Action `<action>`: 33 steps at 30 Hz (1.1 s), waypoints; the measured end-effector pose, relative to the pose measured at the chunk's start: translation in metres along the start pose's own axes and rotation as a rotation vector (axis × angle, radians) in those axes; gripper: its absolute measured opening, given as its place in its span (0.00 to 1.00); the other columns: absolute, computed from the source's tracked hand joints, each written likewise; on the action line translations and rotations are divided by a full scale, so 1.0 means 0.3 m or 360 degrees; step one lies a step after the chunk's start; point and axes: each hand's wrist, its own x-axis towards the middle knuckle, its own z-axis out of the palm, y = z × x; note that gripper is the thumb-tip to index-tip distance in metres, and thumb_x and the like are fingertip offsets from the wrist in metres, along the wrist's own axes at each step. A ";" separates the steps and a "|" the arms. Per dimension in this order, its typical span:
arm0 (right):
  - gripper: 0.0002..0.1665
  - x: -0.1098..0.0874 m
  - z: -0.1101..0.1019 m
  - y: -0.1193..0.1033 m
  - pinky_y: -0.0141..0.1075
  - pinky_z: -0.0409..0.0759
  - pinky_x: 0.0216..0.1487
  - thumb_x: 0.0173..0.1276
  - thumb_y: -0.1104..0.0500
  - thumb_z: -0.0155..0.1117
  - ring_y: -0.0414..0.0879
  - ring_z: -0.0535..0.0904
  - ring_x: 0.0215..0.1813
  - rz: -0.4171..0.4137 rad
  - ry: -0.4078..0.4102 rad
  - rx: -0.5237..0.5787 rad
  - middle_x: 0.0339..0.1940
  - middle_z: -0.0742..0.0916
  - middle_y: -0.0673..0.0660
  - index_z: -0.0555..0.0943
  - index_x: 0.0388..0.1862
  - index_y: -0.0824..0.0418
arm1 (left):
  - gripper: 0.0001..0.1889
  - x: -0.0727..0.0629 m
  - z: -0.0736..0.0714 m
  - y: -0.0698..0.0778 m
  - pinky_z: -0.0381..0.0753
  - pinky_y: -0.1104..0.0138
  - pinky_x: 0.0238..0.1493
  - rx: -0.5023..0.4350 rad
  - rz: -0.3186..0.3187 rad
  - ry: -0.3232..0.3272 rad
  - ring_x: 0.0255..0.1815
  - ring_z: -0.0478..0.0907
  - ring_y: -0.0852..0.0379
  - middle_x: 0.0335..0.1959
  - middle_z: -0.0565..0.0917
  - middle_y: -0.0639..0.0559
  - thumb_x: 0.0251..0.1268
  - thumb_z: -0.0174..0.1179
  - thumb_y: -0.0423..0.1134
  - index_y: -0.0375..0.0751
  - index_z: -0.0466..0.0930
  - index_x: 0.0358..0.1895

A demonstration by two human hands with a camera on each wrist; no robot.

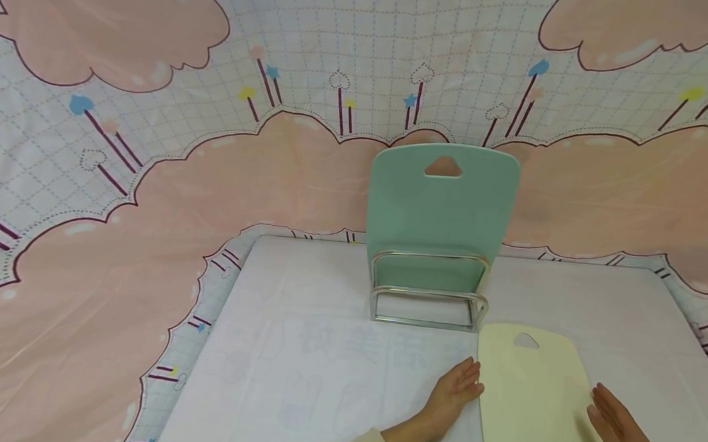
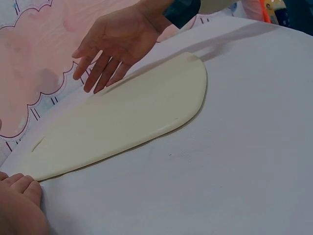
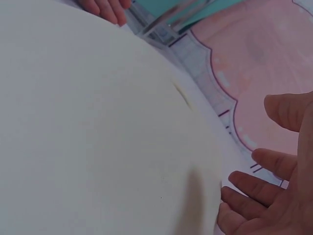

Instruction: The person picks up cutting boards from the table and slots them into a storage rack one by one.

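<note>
Cream board (image 1: 530, 404): flat, ungripped

Lay at the wire rack's (image 1: 428, 292) 4 o'clock. Left hand (image 1: 449, 398) at its 9 o'clock edge, right hand (image 1: 626, 437) at 3; fingers loose, unclosed. A sound hold likely needed matched pressure both sides.

A green board (image 1: 441, 215) stands in a metal rack (image 1: 428, 292) on the white worktop (image 1: 302, 285), before a pink cloud cloth (image 1: 223, 187).
</note>
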 end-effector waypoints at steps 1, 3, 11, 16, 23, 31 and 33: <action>0.37 0.002 0.000 -0.001 0.10 0.61 0.42 0.77 0.48 0.47 0.08 0.59 0.45 -0.0023 0.0011 0.0001 0.58 0.63 0.24 0.50 0.78 0.57 | 0.29 0.002 0.001 0.001 0.68 0.66 0.62 -0.0007 -0.0004 0.0004 0.68 0.63 0.40 0.66 0.66 0.32 0.70 0.53 0.30 0.20 0.54 0.69; 0.36 0.005 -0.002 -0.002 0.10 0.60 0.43 0.77 0.49 0.48 0.07 0.59 0.46 -0.0062 0.0033 -0.0012 0.55 0.63 0.21 0.51 0.78 0.58 | 0.29 0.006 0.004 0.005 0.68 0.66 0.62 -0.0016 -0.0008 0.0007 0.68 0.63 0.40 0.67 0.66 0.32 0.70 0.53 0.30 0.20 0.54 0.69; 0.37 0.015 -0.007 -0.008 0.10 0.58 0.45 0.77 0.49 0.47 0.06 0.58 0.46 -0.0034 0.0009 0.0015 0.55 0.63 0.20 0.50 0.78 0.59 | 0.29 0.025 0.002 0.006 0.66 0.64 0.63 -0.0059 -0.0038 0.0013 0.69 0.61 0.40 0.68 0.64 0.32 0.70 0.52 0.29 0.20 0.54 0.69; 0.38 0.020 -0.011 -0.012 0.10 0.58 0.44 0.77 0.46 0.46 0.07 0.57 0.46 -0.0006 -0.0020 0.0003 0.57 0.62 0.22 0.49 0.78 0.58 | 0.29 0.038 -0.002 0.000 0.66 0.63 0.64 -0.0093 -0.0052 0.0016 0.69 0.61 0.40 0.68 0.64 0.31 0.69 0.52 0.28 0.19 0.54 0.68; 0.38 0.031 -0.010 -0.009 0.10 0.58 0.43 0.77 0.44 0.46 0.08 0.57 0.45 0.0029 -0.0034 0.0008 0.59 0.61 0.23 0.48 0.78 0.55 | 0.27 0.055 -0.010 0.009 0.64 0.61 0.65 -0.0118 -0.0106 -0.0002 0.70 0.60 0.41 0.68 0.64 0.32 0.70 0.51 0.29 0.20 0.56 0.68; 0.39 0.045 -0.012 -0.020 0.10 0.58 0.42 0.76 0.42 0.44 0.10 0.57 0.47 0.0065 -0.0052 0.0007 0.62 0.61 0.25 0.48 0.78 0.55 | 0.28 0.070 -0.014 0.017 0.63 0.60 0.66 -0.0145 -0.0108 -0.0029 0.70 0.59 0.40 0.69 0.62 0.31 0.70 0.51 0.30 0.20 0.55 0.68; 0.39 0.050 -0.012 -0.022 0.11 0.59 0.42 0.76 0.42 0.44 0.10 0.57 0.47 0.0084 -0.0072 0.0028 0.63 0.60 0.26 0.47 0.79 0.54 | 0.28 0.074 -0.016 0.018 0.62 0.60 0.66 -0.0149 -0.0100 -0.0035 0.70 0.58 0.40 0.69 0.62 0.31 0.70 0.50 0.29 0.19 0.55 0.68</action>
